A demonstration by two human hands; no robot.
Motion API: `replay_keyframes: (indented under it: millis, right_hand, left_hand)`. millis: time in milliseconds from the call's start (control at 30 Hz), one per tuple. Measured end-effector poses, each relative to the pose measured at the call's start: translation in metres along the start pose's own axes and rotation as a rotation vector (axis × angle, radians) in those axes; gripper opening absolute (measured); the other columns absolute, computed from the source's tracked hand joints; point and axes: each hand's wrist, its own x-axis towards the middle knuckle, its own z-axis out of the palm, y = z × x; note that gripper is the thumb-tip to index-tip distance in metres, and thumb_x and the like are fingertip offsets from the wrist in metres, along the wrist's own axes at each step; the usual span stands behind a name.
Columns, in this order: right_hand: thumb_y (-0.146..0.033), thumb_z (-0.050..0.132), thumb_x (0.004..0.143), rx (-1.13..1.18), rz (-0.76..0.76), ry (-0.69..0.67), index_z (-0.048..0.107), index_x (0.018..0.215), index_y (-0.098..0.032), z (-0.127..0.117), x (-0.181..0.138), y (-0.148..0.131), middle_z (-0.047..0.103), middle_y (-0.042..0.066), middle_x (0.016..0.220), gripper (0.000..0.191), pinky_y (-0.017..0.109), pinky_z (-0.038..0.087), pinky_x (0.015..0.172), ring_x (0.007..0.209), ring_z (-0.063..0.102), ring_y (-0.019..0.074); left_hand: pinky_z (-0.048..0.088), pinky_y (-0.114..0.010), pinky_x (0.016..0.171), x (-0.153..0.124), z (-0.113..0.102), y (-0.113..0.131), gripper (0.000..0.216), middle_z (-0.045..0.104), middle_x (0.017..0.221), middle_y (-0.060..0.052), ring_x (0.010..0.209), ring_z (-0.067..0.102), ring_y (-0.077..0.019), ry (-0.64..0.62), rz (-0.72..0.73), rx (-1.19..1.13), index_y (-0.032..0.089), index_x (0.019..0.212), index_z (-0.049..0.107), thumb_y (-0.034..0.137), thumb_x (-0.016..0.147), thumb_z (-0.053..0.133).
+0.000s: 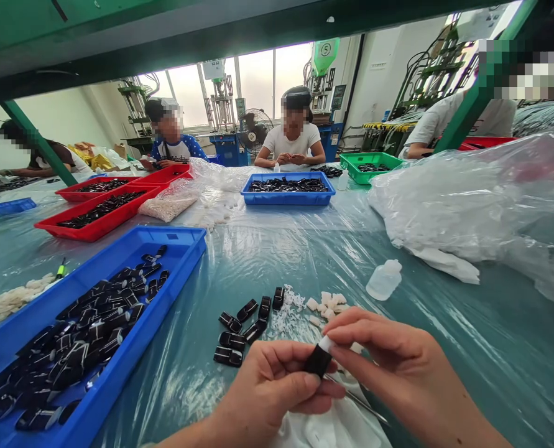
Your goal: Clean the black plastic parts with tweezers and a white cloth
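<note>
My left hand [283, 379] is closed around a small black rectangular plastic part [318, 361], holding it tilted up to the right. Thumb and fingers of my right hand [388, 354] pinch a small white piece [325, 343] at the upper end of that part. Whether the white piece is inside the part or only against it, I cannot tell. Beneath both hands, a thin metal rod [367, 407] lies on a white cloth [332, 426]. Several similar black parts [232, 340] are just beyond my left hand, beside white shavings [288, 311] and off-white chunks [327, 303].
A blue tray [183, 274] of black parts stands at left; red trays [90, 230], another blue tray [288, 198] and a green tray [370, 174] are farther back. A small bottle [383, 280] and plastic bags [482, 199] are at right. Co-workers sit across the table.
</note>
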Motion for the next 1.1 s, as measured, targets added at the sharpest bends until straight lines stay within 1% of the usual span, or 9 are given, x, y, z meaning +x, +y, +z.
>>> replay_keyframes:
  millis: [133, 300, 467, 633, 800, 900, 1000, 1100]
  right_hand:
    - [-0.023, 0.062, 0.076, 0.004, 0.0, -0.024, 0.069, 0.069, -0.022, 0.0013, -0.0026, 0.0018, 0.067, 0.005, 0.077, 0.01, 0.025, 0.053, 0.058, 0.067, 0.063, 0.0164]
    - [-0.02, 0.063, 0.074, -0.029, -0.006, 0.0, 0.067, 0.077, -0.022, 0.003, -0.0045, 0.005, 0.067, 0.004, 0.083, 0.006, 0.026, 0.053, 0.067, 0.077, 0.064, 0.0174]
    - [-0.017, 0.058, 0.075, -0.101, -0.018, -0.074, 0.061, 0.077, -0.021, 0.0032, -0.004, 0.0035, 0.065, 0.004, 0.084, 0.006, 0.027, 0.051, 0.068, 0.078, 0.062, 0.0172]
    - [-0.014, 0.053, 0.076, -0.106, 0.02, -0.123, 0.056, 0.077, -0.02, 0.0022, -0.0035, 0.004, 0.062, 0.003, 0.083, 0.007, 0.027, 0.049, 0.067, 0.077, 0.06, 0.0161]
    - [-0.015, 0.052, 0.078, -0.113, 0.024, -0.179, 0.058, 0.071, -0.019, 0.0018, -0.0046, 0.0045, 0.061, 0.003, 0.078, 0.011, 0.029, 0.047, 0.066, 0.074, 0.059, 0.0164]
    - [-0.016, 0.054, 0.078, -0.079, 0.049, -0.184, 0.059, 0.07, -0.019, 0.0026, -0.0037, 0.0025, 0.061, 0.003, 0.078, 0.009, 0.029, 0.047, 0.065, 0.073, 0.059, 0.0165]
    - [-0.02, 0.054, 0.079, -0.026, 0.065, -0.18, 0.06, 0.073, -0.019, 0.0031, -0.0014, 0.0006, 0.061, 0.004, 0.079, 0.009, 0.029, 0.049, 0.063, 0.072, 0.059, 0.0163]
    - [-0.025, 0.055, 0.08, 0.006, 0.039, -0.17, 0.062, 0.074, -0.019, 0.0026, -0.0002, 0.0013, 0.062, 0.004, 0.078, 0.011, 0.028, 0.05, 0.061, 0.072, 0.06, 0.0168]
  left_hand:
    - [0.053, -0.026, 0.074, 0.0003, 0.0003, -0.0009, 0.027, 0.071, 0.091, -0.013, 0.09, 0.066, -0.0248, 0.02, -0.008, 0.012, 0.011, 0.094, 0.069, 0.022, 0.069, 0.071]
    - [0.052, -0.023, 0.073, 0.0001, -0.0005, -0.0004, 0.024, 0.071, 0.089, -0.012, 0.09, 0.066, -0.0226, 0.015, 0.017, -0.017, 0.012, 0.095, 0.069, 0.02, 0.072, 0.068]
    - [0.052, -0.024, 0.072, 0.0009, -0.0007, -0.0001, 0.024, 0.071, 0.091, -0.012, 0.087, 0.067, -0.0227, 0.021, 0.021, -0.05, 0.011, 0.093, 0.068, 0.018, 0.07, 0.07]
    - [0.052, -0.025, 0.074, 0.0009, 0.0011, 0.0009, 0.024, 0.07, 0.088, -0.011, 0.089, 0.067, -0.0238, 0.037, -0.01, -0.018, 0.011, 0.091, 0.069, 0.017, 0.068, 0.071]
    - [0.052, -0.024, 0.073, 0.0004, 0.0009, 0.0004, 0.026, 0.07, 0.087, -0.012, 0.088, 0.067, -0.0235, 0.006, -0.047, 0.027, 0.01, 0.092, 0.069, 0.02, 0.067, 0.071]
    - [0.051, -0.023, 0.073, 0.0011, 0.0005, 0.0003, 0.029, 0.07, 0.087, -0.012, 0.087, 0.067, -0.0225, -0.008, -0.058, 0.016, 0.01, 0.093, 0.069, 0.023, 0.067, 0.072]
    - [0.052, -0.022, 0.069, 0.002, 0.0005, 0.0009, 0.028, 0.07, 0.084, -0.012, 0.083, 0.067, -0.0211, -0.001, -0.059, -0.03, 0.009, 0.092, 0.069, 0.029, 0.072, 0.067]
    - [0.052, -0.022, 0.065, 0.0027, 0.0004, 0.0014, 0.03, 0.07, 0.083, -0.013, 0.079, 0.068, -0.0206, -0.005, -0.048, -0.093, 0.008, 0.089, 0.069, 0.034, 0.078, 0.06]
